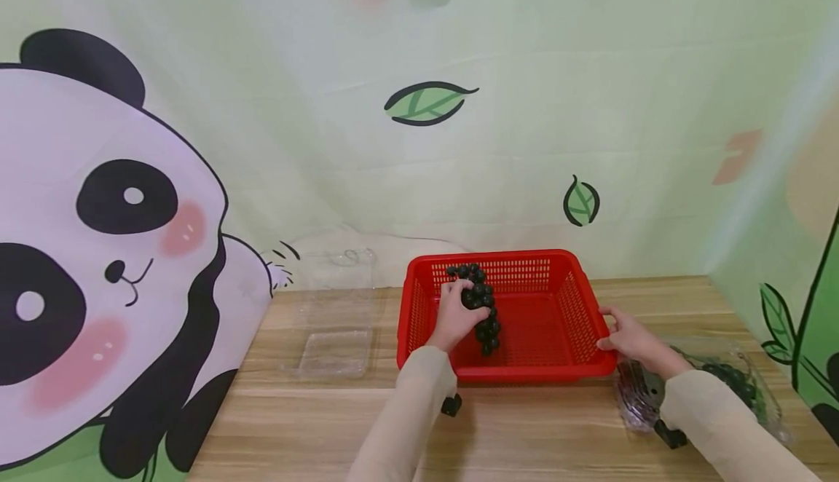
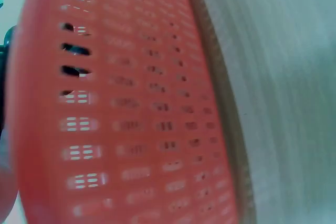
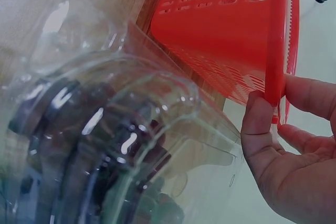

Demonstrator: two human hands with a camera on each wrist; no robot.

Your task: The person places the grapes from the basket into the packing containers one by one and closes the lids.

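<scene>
A bunch of dark grapes (image 1: 486, 316) hangs within the red plastic basket (image 1: 511, 374), toward its left side. My left hand (image 1: 457, 316) grips the bunch from its left, thumb and fingers around the upper grapes. At the basket's right end, my right hand (image 1: 629, 338) pinches the rim. The right wrist view shows that hand (image 3: 294, 150) with its thumb on the outer side of the rim (image 3: 275, 51) and fingers on the inner side. In the left wrist view the basket's slotted wall (image 2: 126, 103) fills most of the picture, and the left hand is barely visible at the left edge.
A clear plastic box (image 1: 336, 351) with its lid raised stands left of the basket. To the right, beneath the right forearm, are clear plastic packs of dark fruit (image 1: 727, 380); one pack (image 3: 94, 119) lies close beside the basket. A panda-print cloth (image 1: 314, 147) hangs behind the wooden table (image 1: 314, 431).
</scene>
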